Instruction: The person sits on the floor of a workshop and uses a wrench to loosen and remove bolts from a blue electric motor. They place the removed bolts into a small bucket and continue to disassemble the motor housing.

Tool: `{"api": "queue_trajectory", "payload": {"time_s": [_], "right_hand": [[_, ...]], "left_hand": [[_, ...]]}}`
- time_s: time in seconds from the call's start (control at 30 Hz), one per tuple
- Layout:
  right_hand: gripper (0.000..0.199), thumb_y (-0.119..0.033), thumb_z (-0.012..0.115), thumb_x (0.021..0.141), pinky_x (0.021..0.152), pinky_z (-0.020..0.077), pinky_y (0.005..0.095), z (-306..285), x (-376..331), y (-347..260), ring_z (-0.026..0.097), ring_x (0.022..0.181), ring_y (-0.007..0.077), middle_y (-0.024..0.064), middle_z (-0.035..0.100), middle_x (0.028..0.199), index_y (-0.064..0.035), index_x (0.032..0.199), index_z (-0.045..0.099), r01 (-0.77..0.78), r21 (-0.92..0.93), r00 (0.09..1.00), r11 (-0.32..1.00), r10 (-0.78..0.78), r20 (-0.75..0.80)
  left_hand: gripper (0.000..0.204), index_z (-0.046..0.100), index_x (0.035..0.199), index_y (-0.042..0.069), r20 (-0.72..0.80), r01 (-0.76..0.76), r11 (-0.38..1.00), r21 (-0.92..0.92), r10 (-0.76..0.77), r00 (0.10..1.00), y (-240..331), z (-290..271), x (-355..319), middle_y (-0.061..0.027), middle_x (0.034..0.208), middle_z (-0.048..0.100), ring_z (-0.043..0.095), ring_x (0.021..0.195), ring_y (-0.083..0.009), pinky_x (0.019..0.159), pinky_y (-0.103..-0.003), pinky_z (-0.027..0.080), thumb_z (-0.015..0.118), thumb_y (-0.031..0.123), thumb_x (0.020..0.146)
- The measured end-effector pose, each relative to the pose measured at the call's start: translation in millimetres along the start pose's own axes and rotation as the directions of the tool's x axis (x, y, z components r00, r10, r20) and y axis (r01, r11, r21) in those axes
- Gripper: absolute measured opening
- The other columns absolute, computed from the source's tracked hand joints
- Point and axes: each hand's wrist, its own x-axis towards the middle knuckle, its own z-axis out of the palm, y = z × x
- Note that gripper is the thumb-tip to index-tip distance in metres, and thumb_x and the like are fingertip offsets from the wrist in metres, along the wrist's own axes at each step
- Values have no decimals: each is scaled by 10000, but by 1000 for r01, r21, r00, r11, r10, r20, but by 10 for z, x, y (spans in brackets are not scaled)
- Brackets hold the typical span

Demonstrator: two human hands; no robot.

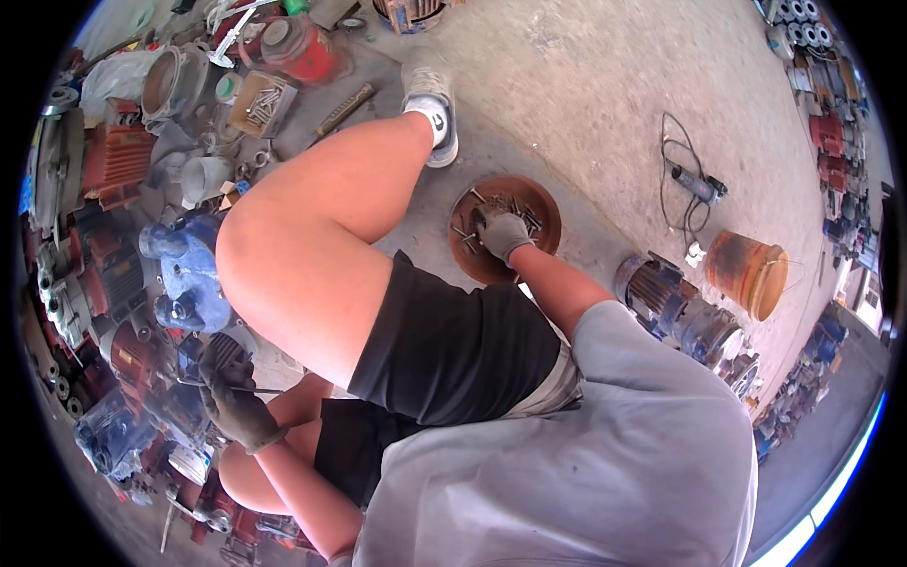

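My right hand [501, 234], in a grey glove, reaches down into a rusty round dish [546, 210] on the concrete floor. Its fingers curl among several long bolts [522, 210] lying in the dish; whether one is gripped is hidden. My left hand [236, 402], in a dark dirty glove, is low at the left beside my knee. It is closed around a thin metal rod [267, 390] that points sideways over motor parts. My bare leg and black shorts fill the middle between the two hands.
A blue motor housing [194, 274] and red motors [118, 156] crowd the left. An open box of bolts [260, 102] lies far left. A finned motor [675, 307], an orange bucket [746, 272] and a corded power tool [694, 182] sit at the right.
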Motion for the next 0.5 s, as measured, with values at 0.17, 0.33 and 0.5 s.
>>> {"api": "queue_trajectory", "payload": {"time_s": [0.17,0.33,0.5], "right_hand": [[547,-341,589,1014,946,574,534,105,-25,-57,760,1041,405,227,769,1181,-108,1509,566,73,-82,996,994,-68,61],[693,-345,602,1037,962,577,502,238,48,-144,769,1031,399,231,776,1159,-50,1630,397,166,-256,979,952,-128,160],[459,-237,540,1044,911,604,506,135,167,-144,780,1047,373,199,788,1154,-64,1467,575,196,-251,974,948,-159,163]], "left_hand": [[440,650,1390,-85,25,0,997,74,-2,1000,-42,-68,71,-168,1325,669,705,1128,-266,862,-397,677,488,161,1063],[436,655,1390,-83,35,14,994,106,-18,999,-88,-124,133,-160,1287,680,703,1107,-242,850,-381,673,480,159,1072],[420,692,1383,-14,-21,-23,1000,6,23,1000,-74,29,73,2,707,604,594,667,-97,670,-222,481,517,254,1112]]}}
